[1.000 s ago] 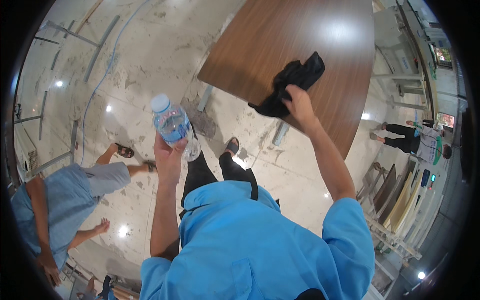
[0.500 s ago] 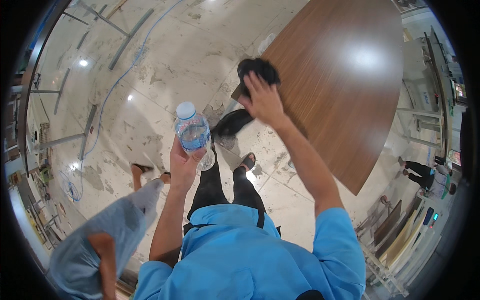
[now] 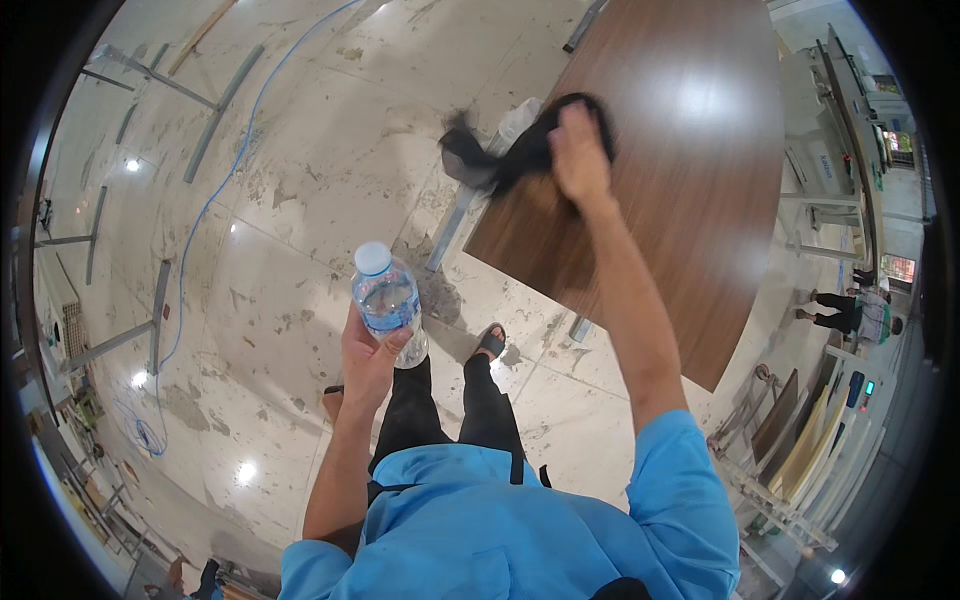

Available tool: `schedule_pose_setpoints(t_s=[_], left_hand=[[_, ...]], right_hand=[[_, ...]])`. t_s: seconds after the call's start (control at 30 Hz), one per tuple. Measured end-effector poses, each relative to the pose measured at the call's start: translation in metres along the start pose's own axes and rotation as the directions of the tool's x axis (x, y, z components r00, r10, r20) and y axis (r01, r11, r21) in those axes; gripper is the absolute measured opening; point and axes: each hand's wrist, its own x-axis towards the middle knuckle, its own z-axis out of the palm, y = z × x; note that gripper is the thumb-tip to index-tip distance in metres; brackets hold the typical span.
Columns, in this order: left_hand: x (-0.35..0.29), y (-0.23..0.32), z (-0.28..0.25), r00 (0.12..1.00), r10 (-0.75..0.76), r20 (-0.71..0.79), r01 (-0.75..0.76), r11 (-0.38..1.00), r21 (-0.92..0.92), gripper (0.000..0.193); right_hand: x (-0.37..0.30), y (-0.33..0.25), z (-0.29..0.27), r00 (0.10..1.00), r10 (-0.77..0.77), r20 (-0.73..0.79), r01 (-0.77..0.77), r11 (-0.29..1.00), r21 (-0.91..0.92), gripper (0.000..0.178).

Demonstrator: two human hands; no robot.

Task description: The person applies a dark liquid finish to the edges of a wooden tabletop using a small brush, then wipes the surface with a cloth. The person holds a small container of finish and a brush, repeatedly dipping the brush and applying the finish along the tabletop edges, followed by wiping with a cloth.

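Note:
My left hand [image 3: 366,365] is wrapped round a clear plastic water bottle [image 3: 388,298] with a white cap and a blue label, held upright in front of my legs. My right hand [image 3: 583,165] lies over a black cloth [image 3: 525,160], pressing it on the brown wood-grain tabletop [image 3: 680,230] near its left edge. The cloth's loose end hangs out past that edge and is smeared by motion. Some of the right fingers blur into the cloth, and their grip on it is partly hidden.
A crumpled clear plastic bag [image 3: 519,120] sits at the tabletop's left edge. Grey metal frames [image 3: 222,115] and a blue hose [image 3: 232,172] lie on the stained tile floor at left. Boards [image 3: 808,440] lean at lower right; another person [image 3: 850,313] is farther right.
My right hand and the black cloth have moved away and to the right, farther onto the tabletop. The person in grey at lower left has mostly left the view. My left hand still holds the bottle.

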Motion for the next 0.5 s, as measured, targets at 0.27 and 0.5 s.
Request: schedule_pose_setpoints(t_s=[0.27, 0.5], left_hand=[[0.033, 0.012, -0.026, 1.000, -0.021, 0.002, 0.021, 1.000, 0.001, 0.073], [0.034, 0.034, -0.043, 0.995, -0.048, 0.082, 0.041, 0.996, 0.078, 0.071]], right_hand=[[-0.067, -0.065, -0.013, 0.977, -0.042, 0.209, 0.046, 0.999, -0.015, 0.050], [0.010, -0.023, -0.003, 0.986, 0.164, -0.008, -0.164, 0.986, 0.033, 0.038]])
